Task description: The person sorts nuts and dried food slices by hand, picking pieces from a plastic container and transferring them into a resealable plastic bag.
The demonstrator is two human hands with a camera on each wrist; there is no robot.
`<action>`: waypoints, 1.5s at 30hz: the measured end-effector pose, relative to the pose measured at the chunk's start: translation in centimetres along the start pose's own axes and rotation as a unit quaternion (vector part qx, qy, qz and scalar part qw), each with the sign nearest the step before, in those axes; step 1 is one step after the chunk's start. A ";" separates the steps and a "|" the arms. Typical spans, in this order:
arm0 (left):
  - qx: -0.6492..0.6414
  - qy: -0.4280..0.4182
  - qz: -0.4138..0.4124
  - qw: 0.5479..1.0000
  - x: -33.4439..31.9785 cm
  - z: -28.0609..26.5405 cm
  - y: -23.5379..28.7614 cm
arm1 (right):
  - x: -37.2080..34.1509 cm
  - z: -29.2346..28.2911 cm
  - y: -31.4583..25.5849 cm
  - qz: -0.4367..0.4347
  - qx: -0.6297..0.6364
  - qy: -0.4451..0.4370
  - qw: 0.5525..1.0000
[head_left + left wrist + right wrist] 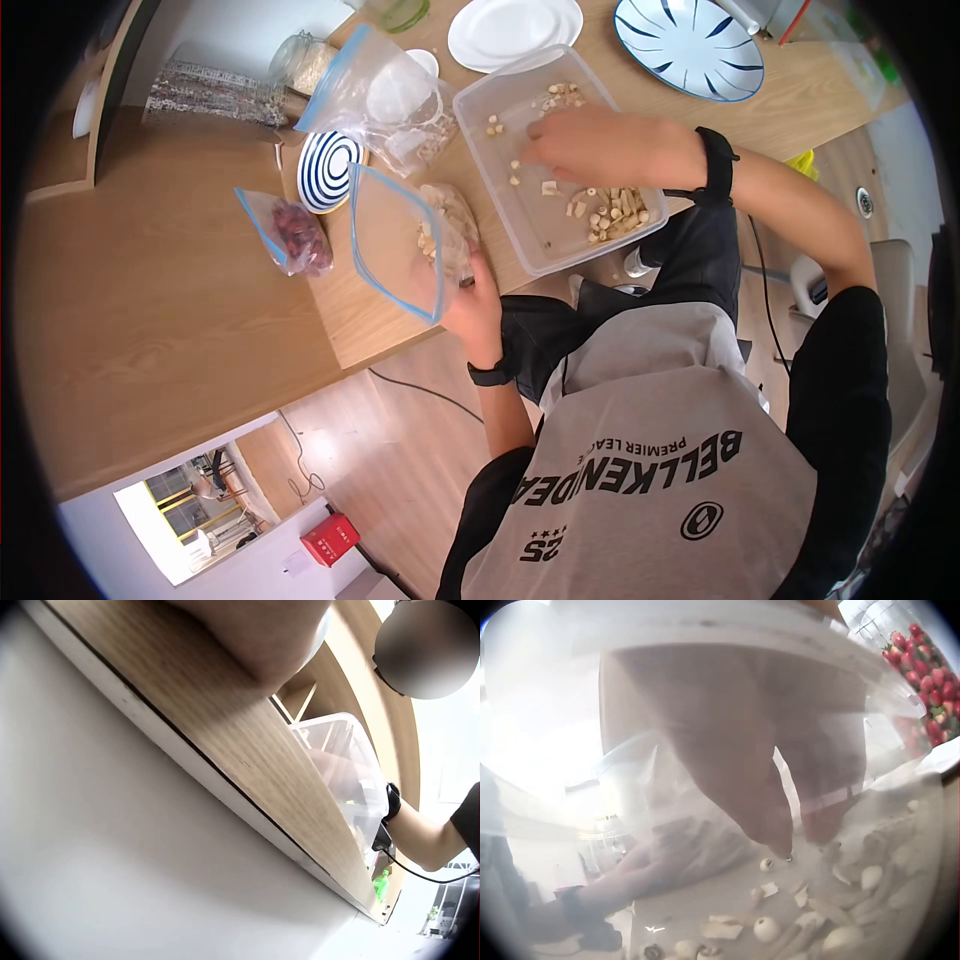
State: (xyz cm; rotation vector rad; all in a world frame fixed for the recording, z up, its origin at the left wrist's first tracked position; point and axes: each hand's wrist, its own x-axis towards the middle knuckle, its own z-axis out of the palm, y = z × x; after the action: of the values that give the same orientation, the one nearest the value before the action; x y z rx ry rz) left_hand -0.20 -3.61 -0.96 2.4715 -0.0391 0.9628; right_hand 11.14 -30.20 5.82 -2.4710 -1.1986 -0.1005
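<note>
In the head view my left hand [476,303] grips the lower side of a zip-lock bag [395,240] with a blue seal. Its mouth gapes, and pale lotus seeds [428,240] show inside. Over the clear plastic bin [520,225], my right hand [600,145] reaches down inside the walls. Through the bin's wall in the right wrist view, the right fingertips [784,847] point down beside a small lotus seed [766,864], with a gap between the fingers. More lotus seeds and pale dried pieces [615,212] lie heaped at the bin's near right corner.
A bag of dark red dried fruit [300,238] lies left, beside a blue-striped plate [330,170]. Behind stand another zip bag [400,110], a jar [303,62], a white plate [515,30] and a blue-rimmed plate [690,45]. The table's front edge [400,352] runs near my left hand.
</note>
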 end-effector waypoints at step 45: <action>-0.049 -0.021 -0.009 0.999 0.1 -0.2 0.0 | -0.1 0.4 0.8 0.060 -0.006 -0.094 0.994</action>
State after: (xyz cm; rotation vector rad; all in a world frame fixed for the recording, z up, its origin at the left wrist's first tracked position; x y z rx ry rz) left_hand -0.20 -3.53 -0.77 2.3977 -0.0776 0.8793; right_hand 11.63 -30.57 5.21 -2.6031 -1.1202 0.1609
